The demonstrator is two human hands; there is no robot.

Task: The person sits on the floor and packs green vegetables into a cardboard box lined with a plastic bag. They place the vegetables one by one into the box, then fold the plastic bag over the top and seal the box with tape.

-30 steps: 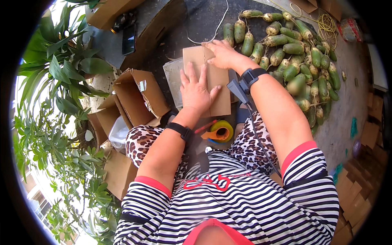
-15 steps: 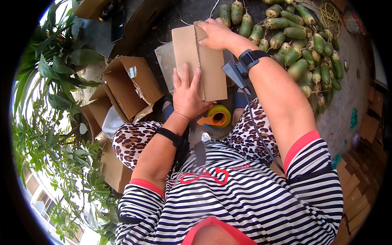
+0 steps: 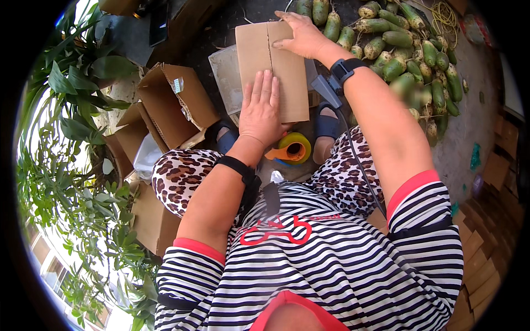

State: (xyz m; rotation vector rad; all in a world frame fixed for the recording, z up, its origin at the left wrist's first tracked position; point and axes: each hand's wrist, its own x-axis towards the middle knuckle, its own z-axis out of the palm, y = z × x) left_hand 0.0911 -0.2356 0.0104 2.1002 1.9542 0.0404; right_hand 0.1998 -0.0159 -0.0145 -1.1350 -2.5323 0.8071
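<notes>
A closed brown cardboard box (image 3: 292,88) sits in front of me, its two top flaps meeting along a seam. My left hand (image 3: 263,110) lies flat on the flaps, fingers stretched out over the near part of the seam. At the far right corner, my right hand (image 3: 303,37) is spread, with its thumb on the top and its fingers reaching past the far edge. Whatever those fingertips touch is hard to see. Between my feet, close to the box, is a roll of yellow tape (image 3: 301,140) in an orange dispenser (image 3: 277,153).
Green radishes (image 3: 397,38) are heaped at the far right. Open cardboard boxes (image 3: 179,105) stand on the left beside leafy plants (image 3: 83,94). A greyish flat slab (image 3: 225,71) shows under the box. Flattened cardboard (image 3: 480,276) is stacked at the lower right.
The box top appears slightly higher in view and squarer to me. My left hand has slid up onto the flaps; my right fingers have spread at the far corner.
</notes>
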